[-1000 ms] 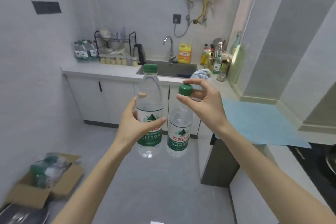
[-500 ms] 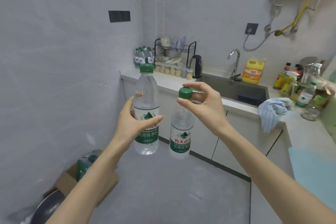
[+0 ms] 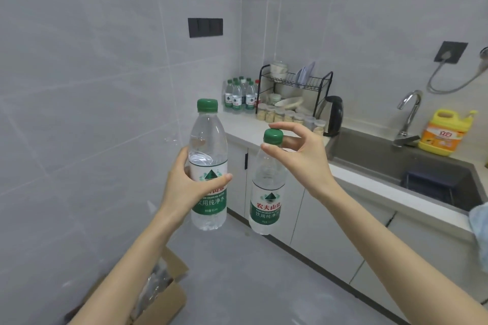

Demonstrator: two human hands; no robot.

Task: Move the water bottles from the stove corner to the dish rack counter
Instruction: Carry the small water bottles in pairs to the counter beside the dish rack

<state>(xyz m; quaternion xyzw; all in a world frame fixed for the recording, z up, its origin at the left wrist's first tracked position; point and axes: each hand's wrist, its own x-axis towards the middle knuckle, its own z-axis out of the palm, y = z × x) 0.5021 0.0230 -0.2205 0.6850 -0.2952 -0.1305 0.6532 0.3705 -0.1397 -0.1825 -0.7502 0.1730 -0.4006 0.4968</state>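
My left hand (image 3: pixel 184 187) grips a clear water bottle (image 3: pixel 208 145) with a green cap and green label around its middle, held upright. My right hand (image 3: pixel 303 155) pinches a second such bottle (image 3: pixel 266 203) by its neck just under the cap, so it hangs upright. Both bottles are in the air over the floor, side by side, in front of the counter. Far ahead a black dish rack (image 3: pixel 295 87) stands on the white counter (image 3: pixel 243 126), with several more water bottles (image 3: pixel 240 95) grouped in the corner to its left.
A row of small jars (image 3: pixel 287 116) and a black kettle (image 3: pixel 334 116) stand in front of and beside the rack. A sink (image 3: pixel 396 163) with faucet and a yellow detergent jug (image 3: pixel 441 134) lie to the right. An open cardboard box (image 3: pixel 161 295) sits on the floor at lower left.
The view has swung left and closer to the dish rack corner, so the rack and counter appear larger. Both hands keep the same hold on their bottles.
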